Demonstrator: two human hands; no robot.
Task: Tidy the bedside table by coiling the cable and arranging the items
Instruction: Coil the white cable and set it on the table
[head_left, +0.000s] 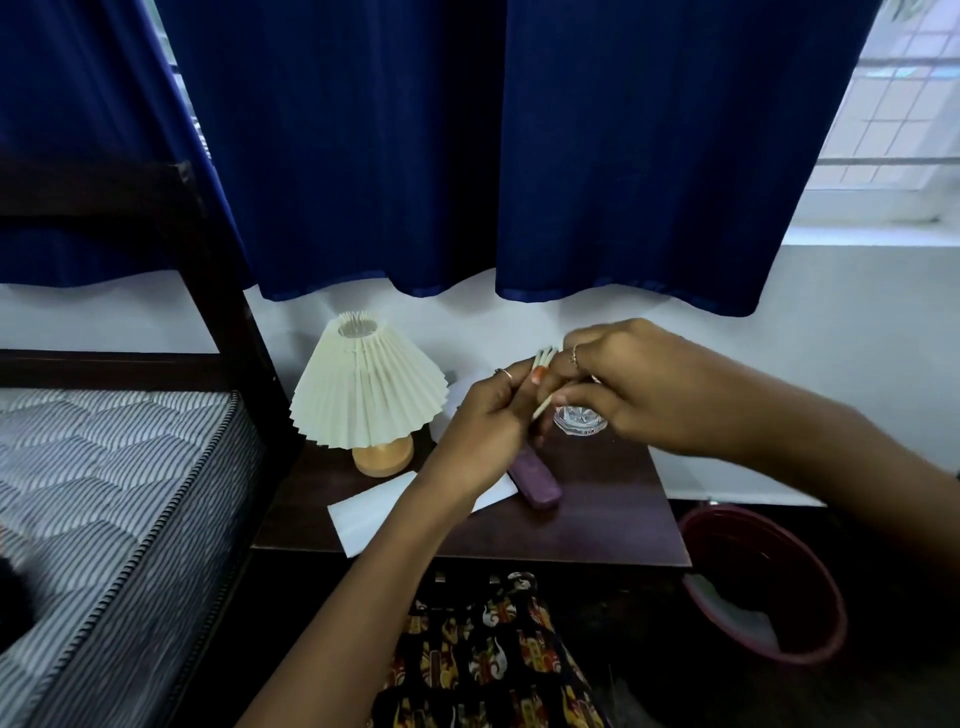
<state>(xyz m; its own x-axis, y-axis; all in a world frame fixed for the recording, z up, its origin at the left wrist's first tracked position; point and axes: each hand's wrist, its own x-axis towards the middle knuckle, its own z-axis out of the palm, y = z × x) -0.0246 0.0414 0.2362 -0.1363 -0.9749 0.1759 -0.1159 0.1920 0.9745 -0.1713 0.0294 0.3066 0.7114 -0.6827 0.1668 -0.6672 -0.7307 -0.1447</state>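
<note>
Both hands are raised over the dark wooden bedside table (613, 519). My left hand (483, 421) pinches a bundle of white cable loops (545, 358), whose bends stick up above the fingers. My right hand (639, 384) grips the same cable, and a short straight length of it slants down between the two hands. Below them lie a purple case (535, 480), a white sheet of paper (374, 512) and a clear glass dish (579, 418). A lamp with a cream pleated shade (363, 384) on a wooden base stands at the table's back left.
A bed with a striped mattress (104, 493) and a dark frame fills the left. A red bin (769, 587) stands on the floor right of the table. Blue curtains (467, 145) hang behind. Another white paper (457, 395) lies behind my left hand.
</note>
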